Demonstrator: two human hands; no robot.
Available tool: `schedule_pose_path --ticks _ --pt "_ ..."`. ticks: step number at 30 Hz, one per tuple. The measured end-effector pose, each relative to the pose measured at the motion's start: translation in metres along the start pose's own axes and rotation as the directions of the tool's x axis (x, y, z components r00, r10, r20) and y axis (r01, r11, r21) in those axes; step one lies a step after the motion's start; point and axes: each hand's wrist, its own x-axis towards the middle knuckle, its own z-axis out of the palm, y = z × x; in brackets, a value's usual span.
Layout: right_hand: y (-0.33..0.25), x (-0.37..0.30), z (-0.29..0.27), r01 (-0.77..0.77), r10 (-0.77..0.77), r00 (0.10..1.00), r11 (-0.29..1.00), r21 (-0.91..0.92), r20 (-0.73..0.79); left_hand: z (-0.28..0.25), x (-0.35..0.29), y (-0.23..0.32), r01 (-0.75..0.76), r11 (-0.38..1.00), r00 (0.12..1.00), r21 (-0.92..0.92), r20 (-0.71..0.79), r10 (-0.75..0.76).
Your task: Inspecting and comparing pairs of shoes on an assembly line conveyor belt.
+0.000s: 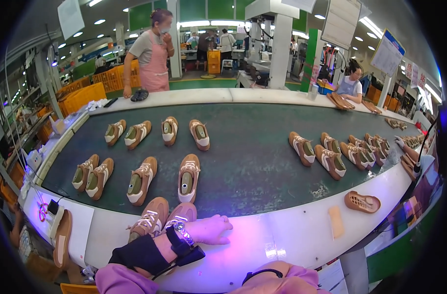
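My left hand [214, 230] reaches over the white near edge of the worktop, fingers loosely stretched to the right. I see nothing in it; it is open. A watch and a black strap circle its wrist. Just beyond the forearm stand a brown sneaker [156, 213] and another brown sneaker [183, 211], partly covered by the arm. My right hand [273, 267] is at the lower edge, mostly cut off beside a pink sleeve and a black band; its fingers are hidden. Several tan sneakers with white laces [188, 176] stand on the green belt [243, 147], with green inserts inside.
More sneakers [330, 159] line the belt's right side. A loose brown sole [362, 202] and a beige pad [335, 222] lie on the near right edge. Another sole [62, 239] lies at left beside white paper [81, 230]. A person in a pink apron [153, 73] stands across the belt.
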Motion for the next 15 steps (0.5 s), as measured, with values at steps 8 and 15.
schedule_pose_path --ticks 8,15 --pt "-0.015 0.001 -0.008 -0.018 0.039 0.992 0.986 -0.168 0.123 -0.001 0.007 0.003 -0.005 1.0 1.0 -0.008 0.006 0.005" --pt "-0.031 -0.005 -0.007 -0.166 0.171 0.981 0.984 -0.063 0.086 0.0 0.008 0.003 -0.034 0.999 0.999 -0.018 0.0 0.034"
